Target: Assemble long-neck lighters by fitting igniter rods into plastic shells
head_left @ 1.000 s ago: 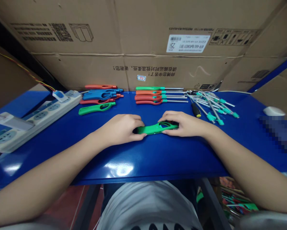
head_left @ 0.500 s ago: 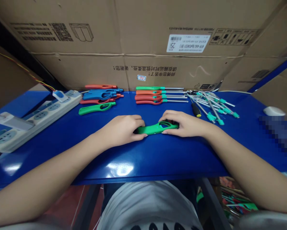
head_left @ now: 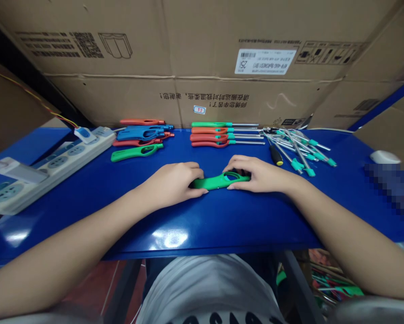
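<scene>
A green lighter body [head_left: 210, 182], the long-handled kind with a trigger loop, lies level between my two hands just over the blue tabletop. My left hand [head_left: 174, 182] is closed on its plain rounded end, thumb in front and fingers behind. Around the looped end, my right hand [head_left: 256, 174] is closed, with thumb and fingertips by the loop. A bit of teal shows inside the loop. Behind it are rows of other lighters: assembled ones [head_left: 210, 138] with metal tubes, and tubeless handles [head_left: 139, 133] in orange, blue, red and green [head_left: 134, 153].
To the right lie a heap of metal tubes with teal ends and wires [head_left: 299, 146] and a black-and-yellow screwdriver [head_left: 276, 155]. A white power strip [head_left: 49, 173] runs along the left. Cardboard [head_left: 174, 54] stands behind the blue table [head_left: 202, 234]. A white mouse-shaped object [head_left: 385, 156] sits far right.
Almost nothing differs. Both hands keep their hold on the green lighter body, and my right hand has shifted very slightly at the looped end.
</scene>
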The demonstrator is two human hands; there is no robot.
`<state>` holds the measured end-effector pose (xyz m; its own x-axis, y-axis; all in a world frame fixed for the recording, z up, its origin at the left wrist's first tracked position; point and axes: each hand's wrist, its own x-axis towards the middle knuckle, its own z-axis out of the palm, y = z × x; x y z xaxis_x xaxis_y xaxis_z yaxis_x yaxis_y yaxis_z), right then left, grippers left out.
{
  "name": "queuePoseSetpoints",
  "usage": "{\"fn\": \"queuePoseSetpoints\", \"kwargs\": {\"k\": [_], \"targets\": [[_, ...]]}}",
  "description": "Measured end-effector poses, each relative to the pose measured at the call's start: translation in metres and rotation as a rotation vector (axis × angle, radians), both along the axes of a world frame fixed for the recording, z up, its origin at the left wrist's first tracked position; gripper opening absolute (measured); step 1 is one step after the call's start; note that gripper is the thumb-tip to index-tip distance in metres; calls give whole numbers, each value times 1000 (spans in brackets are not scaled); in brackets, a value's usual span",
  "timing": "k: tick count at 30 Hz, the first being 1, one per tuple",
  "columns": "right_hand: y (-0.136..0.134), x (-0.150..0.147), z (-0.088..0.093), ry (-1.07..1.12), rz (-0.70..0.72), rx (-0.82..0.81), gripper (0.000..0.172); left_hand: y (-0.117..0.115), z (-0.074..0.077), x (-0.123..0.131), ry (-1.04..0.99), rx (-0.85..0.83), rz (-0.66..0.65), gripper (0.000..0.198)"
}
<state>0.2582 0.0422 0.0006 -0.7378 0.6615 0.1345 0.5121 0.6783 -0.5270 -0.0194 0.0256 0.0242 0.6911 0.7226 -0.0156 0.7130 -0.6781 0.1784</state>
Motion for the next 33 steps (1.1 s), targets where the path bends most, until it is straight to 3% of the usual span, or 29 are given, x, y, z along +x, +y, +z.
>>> {"fn": "queuePoseSetpoints", "kwargs": {"k": [19, 27, 33], "targets": [[0, -3, -1, -25, -46, 29, 42, -2, 0, 2, 4, 9, 20, 23], [-7, -2, 7, -312, -49, 226, 49, -9, -1, 9, 123, 163, -17, 15], [-3, 4, 9, -393, -41, 389, 39, -3, 0, 4, 138, 176, 2, 20]]}}
